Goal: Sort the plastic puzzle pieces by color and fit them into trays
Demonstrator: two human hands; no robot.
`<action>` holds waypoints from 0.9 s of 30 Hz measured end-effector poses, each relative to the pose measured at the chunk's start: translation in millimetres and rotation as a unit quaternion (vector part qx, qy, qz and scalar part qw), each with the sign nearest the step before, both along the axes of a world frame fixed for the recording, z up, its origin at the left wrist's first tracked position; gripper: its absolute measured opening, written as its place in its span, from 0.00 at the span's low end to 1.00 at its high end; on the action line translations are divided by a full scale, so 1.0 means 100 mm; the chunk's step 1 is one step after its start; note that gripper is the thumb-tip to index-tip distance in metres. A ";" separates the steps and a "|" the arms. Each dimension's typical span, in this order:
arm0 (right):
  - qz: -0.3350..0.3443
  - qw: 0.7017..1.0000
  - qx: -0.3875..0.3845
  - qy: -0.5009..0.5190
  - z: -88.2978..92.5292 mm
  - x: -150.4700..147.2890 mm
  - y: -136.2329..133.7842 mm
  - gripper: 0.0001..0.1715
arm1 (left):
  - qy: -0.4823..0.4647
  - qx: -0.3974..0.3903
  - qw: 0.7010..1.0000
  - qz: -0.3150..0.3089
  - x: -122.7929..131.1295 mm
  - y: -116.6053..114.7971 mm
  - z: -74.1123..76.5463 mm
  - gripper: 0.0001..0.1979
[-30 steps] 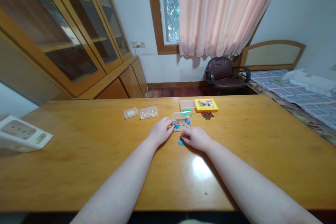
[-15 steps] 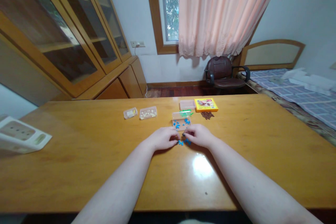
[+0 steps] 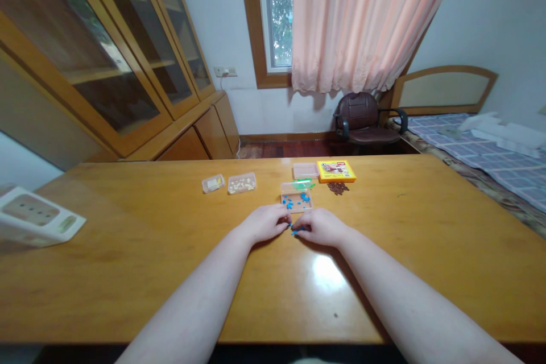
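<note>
My left hand (image 3: 268, 223) is closed in a pinch, with a tiny blue piece (image 3: 290, 225) at its fingertips. From the other side the fingertips of my right hand (image 3: 322, 227) press together at that same piece; its exact shape is too small to tell. Other loose blue pieces (image 3: 294, 233) lie on the table just under my right fingers, partly covered by them. Right behind both hands stands a clear plastic box (image 3: 296, 209), its lid raised, with several blue pieces (image 3: 305, 197) in it.
Green pieces (image 3: 303, 184) lie behind the clear box. Brown pieces (image 3: 338, 188) are heaped before a yellow box (image 3: 336, 171), beside a clear tray (image 3: 305, 170). Leftward stand a container of pale pieces (image 3: 242, 183) and a smaller container (image 3: 212, 183). A white object (image 3: 38, 216) stands far left.
My right hand has shifted slightly left and down, so its fingertips now meet my left ones and cover more of the loose blue pieces. My left hand has barely moved.
</note>
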State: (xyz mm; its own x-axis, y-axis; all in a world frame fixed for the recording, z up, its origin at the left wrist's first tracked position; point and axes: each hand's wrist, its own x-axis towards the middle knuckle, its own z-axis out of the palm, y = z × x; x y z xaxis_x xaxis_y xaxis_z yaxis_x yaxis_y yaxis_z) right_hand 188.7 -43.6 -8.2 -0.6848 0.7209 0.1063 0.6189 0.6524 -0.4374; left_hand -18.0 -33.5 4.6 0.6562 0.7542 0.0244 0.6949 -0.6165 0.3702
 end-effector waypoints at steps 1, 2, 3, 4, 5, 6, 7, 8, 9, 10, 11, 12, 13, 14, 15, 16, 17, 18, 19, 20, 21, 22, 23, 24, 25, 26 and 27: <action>0.002 1.000 0.004 -0.004 0.00 0.00 0.00 0.12 | 0.002 0.001 1.000 0.003 0.00 0.00 0.01 0.07; 0.004 1.000 0.008 -0.010 0.00 0.00 0.00 0.12 | 0.004 0.002 1.000 0.006 0.00 -0.01 0.01 0.07; 0.006 1.000 0.012 -0.016 0.00 -0.01 0.00 0.12 | 0.006 0.003 1.000 0.009 -0.01 -0.01 0.02 0.07; 0.006 1.000 0.015 -0.022 -0.01 -0.01 -0.01 0.12 | 0.008 0.004 1.000 0.012 -0.01 -0.01 0.02 0.07; 0.005 0.999 0.018 -0.027 -0.01 -0.01 -0.01 0.11 | 0.011 0.004 1.000 0.016 -0.01 -0.01 0.02 0.07; 0.003 0.999 0.020 -0.031 -0.01 -0.01 -0.01 0.11 | 0.015 0.003 1.000 0.021 -0.01 -0.01 0.02 0.06; 0.003 0.999 0.021 -0.034 -0.02 -0.02 -0.01 0.11 | 0.019 0.001 1.000 0.025 -0.01 -0.01 0.02 0.06; 0.002 0.999 0.022 -0.035 -0.02 -0.02 -0.01 0.11 | 0.022 -0.001 0.999 0.028 -0.01 -0.01 0.02 0.06; 0.002 0.999 0.023 -0.036 -0.03 -0.02 -0.01 0.11 | 0.025 -0.002 0.999 0.029 -0.01 0.00 0.01 0.05; 0.002 0.999 0.023 -0.035 -0.03 -0.02 0.00 0.11 | 0.026 -0.002 0.999 0.029 -0.01 0.00 0.01 0.05; 0.002 0.999 0.022 -0.033 -0.03 -0.02 0.00 0.12 | 0.027 -0.002 0.999 0.029 -0.01 0.01 0.00 0.05; 0.000 0.999 0.021 -0.030 -0.03 -0.02 0.00 0.12 | 0.028 -0.001 0.999 0.028 0.00 0.01 0.00 0.05; -0.001 0.999 0.019 -0.028 -0.03 -0.02 0.01 0.12 | 0.030 0.001 0.999 0.029 0.00 0.02 -0.01 0.05; -0.004 1.000 0.018 -0.026 -0.03 -0.02 0.01 0.12 | 0.033 0.002 0.999 0.030 0.00 0.02 -0.02 0.05; -0.006 1.000 0.016 -0.024 -0.03 -0.02 0.01 0.12 | 0.036 0.003 0.999 0.031 -0.01 0.02 -0.02 0.05; -0.009 1.000 0.016 -0.023 -0.03 -0.01 0.01 0.12 | 0.038 0.004 0.999 0.032 -0.01 0.03 -0.03 0.04; -0.012 1.000 0.015 -0.022 -0.03 -0.01 0.02 0.12 | 0.039 0.005 0.999 0.031 -0.01 0.03 -0.03 0.04; -0.014 1.000 0.015 -0.021 -0.03 -0.01 0.02 0.12 | 0.039 0.006 0.999 0.030 -0.02 0.03 -0.03 0.04; -0.015 1.000 0.014 -0.018 -0.03 0.00 0.01 0.12 | 0.036 0.006 0.999 0.027 -0.02 0.03 -0.03 0.04; -0.016 1.000 0.013 -0.015 -0.03 0.00 0.01 0.12 | 0.030 0.008 0.999 0.025 -0.02 0.03 -0.03 0.04; -0.018 1.000 0.011 -0.012 -0.04 0.00 0.01 0.12 | 0.021 0.012 0.999 0.024 -0.02 0.03 -0.03 0.05; -0.021 1.000 0.008 -0.009 -0.04 0.01 0.01 0.12 | 0.007 0.019 0.999 0.027 -0.02 0.03 -0.03 0.05; -0.025 1.000 0.004 -0.006 -0.04 0.01 0.01 0.12 | -0.010 0.029 0.999 0.035 -0.01 0.04 -0.03 0.06; -0.029 1.000 0.001 -0.003 -0.04 0.01 0.02 0.12 | -0.030 0.044 0.997 0.049 0.00 0.04 -0.04 0.06; -0.031 1.000 -0.003 0.000 -0.04 0.02 0.02 0.12 | -0.050 0.059 0.995 0.066 0.00 0.05 -0.05 0.07; -0.030 1.000 -0.007 0.001 -0.04 0.02 0.02 0.12 | -0.068 0.072 0.992 0.083 0.01 0.07 -0.06 0.08; -0.027 1.000 -0.011 0.002 -0.04 0.03 0.03 0.12 | -0.081 0.082 0.988 0.098 0.02 0.08 -0.07 0.09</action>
